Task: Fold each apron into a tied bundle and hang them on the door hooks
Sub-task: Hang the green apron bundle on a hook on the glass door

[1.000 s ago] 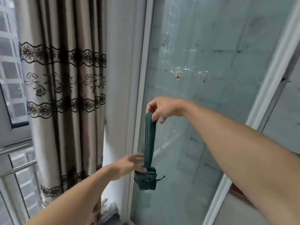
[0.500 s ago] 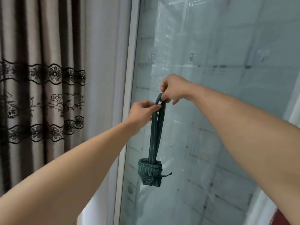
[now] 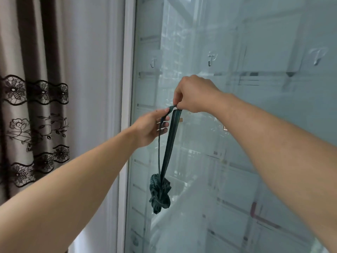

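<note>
Both hands now pinch the strap loop (image 3: 170, 136) and spread it wider. The right hand (image 3: 196, 94) grips its top, the left hand (image 3: 152, 126) its side, and the apron bundle (image 3: 160, 193) hangs lower.

Apron bundle (image 3: 160, 193): dark green striped cloth, matt, with woven strap (image 3: 170, 141). Door (image 3: 237, 161): glossy, reflective glass. Hooks (image 3: 211, 59): clear plastic. Curtain (image 3: 34, 106), left: satiny cloth with black lace bands.

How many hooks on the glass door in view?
3, in a row above the hands: left hook, middle hook, right hook. All bare; more may lie outside the frame.
</note>
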Demonstrator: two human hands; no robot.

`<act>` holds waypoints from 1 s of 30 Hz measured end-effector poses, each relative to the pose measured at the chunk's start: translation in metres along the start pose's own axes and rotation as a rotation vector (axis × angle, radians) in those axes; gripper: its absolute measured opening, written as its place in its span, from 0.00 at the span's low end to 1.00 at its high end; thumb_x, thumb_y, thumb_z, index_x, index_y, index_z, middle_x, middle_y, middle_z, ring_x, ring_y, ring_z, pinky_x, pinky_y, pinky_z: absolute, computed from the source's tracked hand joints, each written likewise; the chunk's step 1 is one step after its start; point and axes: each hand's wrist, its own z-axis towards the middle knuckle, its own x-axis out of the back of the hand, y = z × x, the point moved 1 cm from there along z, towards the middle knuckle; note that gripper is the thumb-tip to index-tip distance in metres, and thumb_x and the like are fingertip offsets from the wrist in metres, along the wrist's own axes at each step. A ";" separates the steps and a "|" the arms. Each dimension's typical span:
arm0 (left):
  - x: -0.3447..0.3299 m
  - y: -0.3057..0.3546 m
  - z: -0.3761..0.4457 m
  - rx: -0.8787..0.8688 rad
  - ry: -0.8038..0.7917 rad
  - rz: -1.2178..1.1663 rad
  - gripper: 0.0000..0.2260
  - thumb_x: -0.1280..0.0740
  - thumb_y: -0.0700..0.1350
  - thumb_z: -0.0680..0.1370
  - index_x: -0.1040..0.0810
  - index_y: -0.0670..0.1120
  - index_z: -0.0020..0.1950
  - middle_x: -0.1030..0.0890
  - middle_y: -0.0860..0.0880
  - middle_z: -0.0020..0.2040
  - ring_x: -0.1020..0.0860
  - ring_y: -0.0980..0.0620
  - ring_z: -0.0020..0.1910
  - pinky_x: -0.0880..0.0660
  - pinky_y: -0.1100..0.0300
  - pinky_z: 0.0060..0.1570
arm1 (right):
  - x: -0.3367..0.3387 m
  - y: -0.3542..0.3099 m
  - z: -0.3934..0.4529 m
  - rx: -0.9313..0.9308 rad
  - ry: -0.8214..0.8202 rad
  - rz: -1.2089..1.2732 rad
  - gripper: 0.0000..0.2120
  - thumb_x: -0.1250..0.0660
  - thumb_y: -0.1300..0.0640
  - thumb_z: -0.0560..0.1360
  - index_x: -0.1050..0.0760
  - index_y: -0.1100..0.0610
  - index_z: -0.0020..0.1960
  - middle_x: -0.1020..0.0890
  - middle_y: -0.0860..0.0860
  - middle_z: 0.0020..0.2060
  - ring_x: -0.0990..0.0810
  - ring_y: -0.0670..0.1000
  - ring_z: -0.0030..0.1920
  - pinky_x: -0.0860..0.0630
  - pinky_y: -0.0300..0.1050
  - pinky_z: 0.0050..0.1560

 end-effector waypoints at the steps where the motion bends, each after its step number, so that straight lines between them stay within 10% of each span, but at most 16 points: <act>1: 0.000 0.000 0.004 0.002 -0.002 -0.004 0.03 0.35 0.47 0.83 0.23 0.49 0.52 0.24 0.53 0.35 0.26 0.55 0.33 0.27 0.62 0.40 | 0.000 -0.002 0.003 -0.007 -0.018 -0.022 0.09 0.29 0.60 0.71 0.15 0.45 0.43 0.16 0.44 0.41 0.20 0.50 0.44 0.31 0.43 0.37; 7: -0.003 0.012 0.007 0.009 -0.113 0.019 0.06 0.36 0.47 0.83 0.23 0.48 0.47 0.24 0.52 0.34 0.27 0.55 0.32 0.29 0.62 0.37 | 0.014 -0.007 0.014 -0.082 -0.135 -0.030 0.07 0.30 0.60 0.68 0.15 0.51 0.40 0.16 0.48 0.32 0.15 0.51 0.32 0.17 0.45 0.38; 15: -0.008 0.007 0.015 0.013 -0.152 0.048 0.08 0.36 0.46 0.82 0.20 0.46 0.45 0.20 0.48 0.39 0.25 0.53 0.33 0.25 0.61 0.37 | 0.012 -0.015 0.011 -0.098 -0.105 -0.250 0.08 0.31 0.61 0.69 0.19 0.51 0.46 0.17 0.49 0.37 0.17 0.52 0.37 0.28 0.42 0.35; 30: 0.007 -0.019 0.007 -0.016 -0.024 0.335 0.08 0.30 0.48 0.80 0.18 0.43 0.51 0.13 0.46 0.48 0.14 0.51 0.44 0.17 0.57 0.49 | 0.007 -0.030 0.000 -0.182 -0.334 -0.271 0.06 0.26 0.57 0.73 0.17 0.51 0.49 0.14 0.49 0.33 0.15 0.50 0.36 0.19 0.45 0.46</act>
